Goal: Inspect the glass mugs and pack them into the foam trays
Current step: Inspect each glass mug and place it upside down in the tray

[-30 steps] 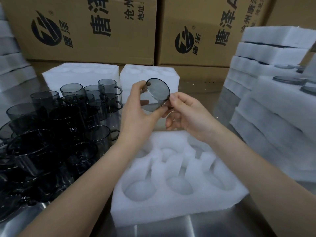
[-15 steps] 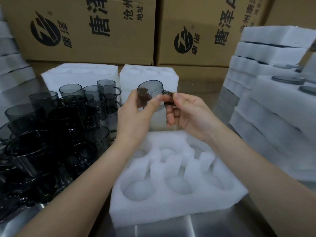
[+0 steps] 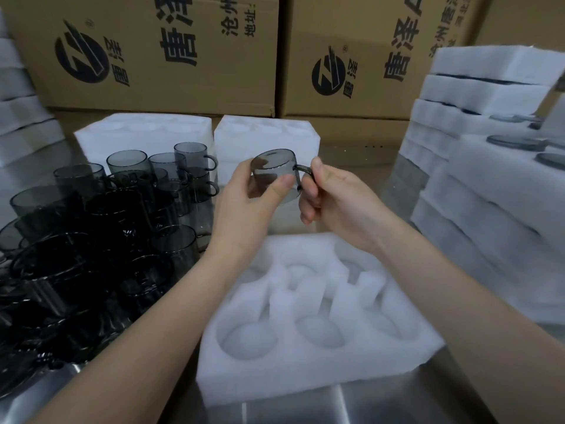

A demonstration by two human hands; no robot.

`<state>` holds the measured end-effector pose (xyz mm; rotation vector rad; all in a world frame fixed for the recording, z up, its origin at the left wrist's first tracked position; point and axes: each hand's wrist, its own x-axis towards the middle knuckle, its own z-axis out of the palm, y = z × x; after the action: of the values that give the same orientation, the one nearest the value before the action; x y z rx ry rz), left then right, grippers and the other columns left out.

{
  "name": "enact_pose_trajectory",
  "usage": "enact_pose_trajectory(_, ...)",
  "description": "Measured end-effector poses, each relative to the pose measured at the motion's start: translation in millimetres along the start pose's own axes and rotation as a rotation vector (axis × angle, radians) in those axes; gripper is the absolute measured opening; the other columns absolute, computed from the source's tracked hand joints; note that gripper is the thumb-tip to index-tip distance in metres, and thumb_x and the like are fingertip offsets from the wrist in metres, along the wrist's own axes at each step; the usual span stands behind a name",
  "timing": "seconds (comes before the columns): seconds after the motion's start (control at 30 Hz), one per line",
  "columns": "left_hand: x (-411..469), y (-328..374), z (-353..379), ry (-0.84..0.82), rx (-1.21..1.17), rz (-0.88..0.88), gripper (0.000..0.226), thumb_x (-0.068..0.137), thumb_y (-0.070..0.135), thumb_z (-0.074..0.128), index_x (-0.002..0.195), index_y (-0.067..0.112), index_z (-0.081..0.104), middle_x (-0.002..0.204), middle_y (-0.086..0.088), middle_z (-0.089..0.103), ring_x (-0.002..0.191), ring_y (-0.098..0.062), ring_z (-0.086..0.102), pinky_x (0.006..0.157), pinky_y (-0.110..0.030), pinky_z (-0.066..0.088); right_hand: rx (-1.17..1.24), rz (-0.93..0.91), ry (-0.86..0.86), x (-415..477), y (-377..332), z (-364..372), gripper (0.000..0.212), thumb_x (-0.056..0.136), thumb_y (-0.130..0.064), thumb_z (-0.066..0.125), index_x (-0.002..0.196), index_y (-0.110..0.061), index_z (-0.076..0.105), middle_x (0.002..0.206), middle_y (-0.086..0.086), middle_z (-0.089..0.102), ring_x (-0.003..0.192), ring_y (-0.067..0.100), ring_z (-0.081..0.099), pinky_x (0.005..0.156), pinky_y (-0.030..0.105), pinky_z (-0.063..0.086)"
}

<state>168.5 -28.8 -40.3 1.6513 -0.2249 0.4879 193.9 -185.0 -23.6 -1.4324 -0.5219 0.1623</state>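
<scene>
My left hand (image 3: 244, 206) wraps the mug (image 3: 276, 172), my right hand (image 3: 333, 203) pinches its handle. It hangs roughly upright above the tray's (image 3: 321, 377) far edge, empty pockets below, nearer me.

Dim, cool, even light leaves soft grey shade in the hollows of the white foam tray with round pockets (image 3: 305, 381). In front of it the steel tabletop (image 3: 305, 414) carries pale glare streaks. Above it the small grey glass mug (image 3: 275, 166) is fairly sharp. Left of it the dark smoked glass mugs (image 3: 91, 270) merge into near-black; right, the stacked white foam blocks (image 3: 489, 215) smear softly; behind, the brown cardboard boxes (image 3: 153, 56) bow with wide-angle distortion.
</scene>
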Motion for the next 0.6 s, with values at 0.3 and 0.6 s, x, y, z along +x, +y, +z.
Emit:
enact_pose_trajectory(0.3, 0.8, 1.6, 0.6, 0.049, 0.102, 0.073, 0.039, 0.075, 0.048, 0.066, 0.107, 0.026, 0.065, 0.091, 0.015, 0.066, 0.086, -0.001, 0.059, 0.079, -0.024, 0.046, 0.031, 0.044, 0.107, -1.8, -0.3, 1.6, 0.048, 0.098, -0.046, 0.043, 0.067, -0.013, 0.061, 0.055, 0.000, 0.051, 0.050, 0.020, 0.051, 0.053, 0.026, 0.050)
enact_pose_trajectory(0.6, 0.9, -1.7, 0.7, 0.219, 0.184, 0.088, 0.045, 0.071, 0.052, 0.077, 0.098, 0.027, 0.052, 0.074, 0.012, 0.054, 0.066, -0.001, 0.048, 0.060, -0.014, 0.038, -0.698, -0.297, 0.356, -5.4, 3.1, 13.5, 0.009, 0.090, -0.016, 0.065, 0.097, -0.021, 0.062, 0.064, 0.004, 0.067, 0.060, 0.019, 0.064, 0.057, 0.039, 0.055)
